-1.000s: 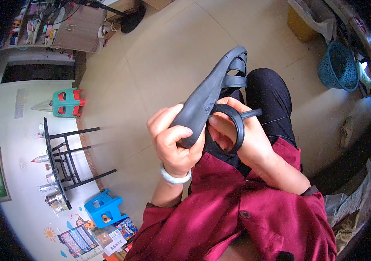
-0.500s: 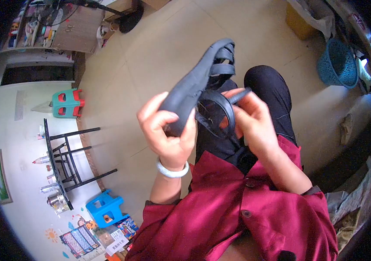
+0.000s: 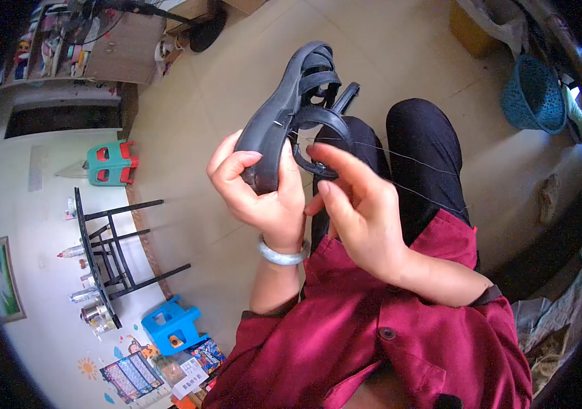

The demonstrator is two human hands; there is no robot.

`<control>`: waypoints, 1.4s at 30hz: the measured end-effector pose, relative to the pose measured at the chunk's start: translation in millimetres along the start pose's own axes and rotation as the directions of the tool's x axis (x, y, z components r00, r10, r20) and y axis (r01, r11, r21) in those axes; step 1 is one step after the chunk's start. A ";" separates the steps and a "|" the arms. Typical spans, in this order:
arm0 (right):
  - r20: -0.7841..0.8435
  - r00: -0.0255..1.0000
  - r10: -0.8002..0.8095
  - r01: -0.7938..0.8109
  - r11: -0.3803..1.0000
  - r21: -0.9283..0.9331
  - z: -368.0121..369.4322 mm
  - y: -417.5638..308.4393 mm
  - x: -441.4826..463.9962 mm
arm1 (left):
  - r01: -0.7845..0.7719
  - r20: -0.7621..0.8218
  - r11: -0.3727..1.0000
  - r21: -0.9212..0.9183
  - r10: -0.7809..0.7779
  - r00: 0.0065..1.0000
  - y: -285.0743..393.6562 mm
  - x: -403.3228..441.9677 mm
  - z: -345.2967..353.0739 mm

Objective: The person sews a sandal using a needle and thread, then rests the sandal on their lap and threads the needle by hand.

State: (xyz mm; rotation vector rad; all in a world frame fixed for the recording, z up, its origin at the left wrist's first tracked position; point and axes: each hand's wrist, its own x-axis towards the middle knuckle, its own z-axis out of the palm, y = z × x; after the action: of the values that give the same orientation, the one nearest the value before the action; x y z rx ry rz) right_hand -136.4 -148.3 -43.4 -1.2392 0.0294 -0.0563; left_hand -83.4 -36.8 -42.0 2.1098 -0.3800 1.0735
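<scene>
The left hand point(image 3: 267, 204) grips the sandal point(image 3: 264, 133) by its heel; the right hand's point(image 3: 369, 221) fingers bend beside a strap point(image 3: 304, 162), grip unclear.

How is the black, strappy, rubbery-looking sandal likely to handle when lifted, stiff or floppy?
The sandal probably feels fairly stiff along its thick sole, which juts without drooping from the left hand. Its narrow black strap would likely flex, being thin with one end sticking out.
</scene>
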 end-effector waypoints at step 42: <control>0.232 0.966 0.113 -0.230 0.784 0.576 -22.4 2.5 -12.3 | -0.079 -0.021 0.995 -0.066 0.078 0.997 9.7 -16.5 -6.6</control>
State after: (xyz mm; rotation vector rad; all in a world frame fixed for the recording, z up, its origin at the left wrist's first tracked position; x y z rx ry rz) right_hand -149.8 -167.9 -53.2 -0.5904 -0.0358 0.2012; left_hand -102.5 -39.8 -47.9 2.0396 -0.4864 1.1098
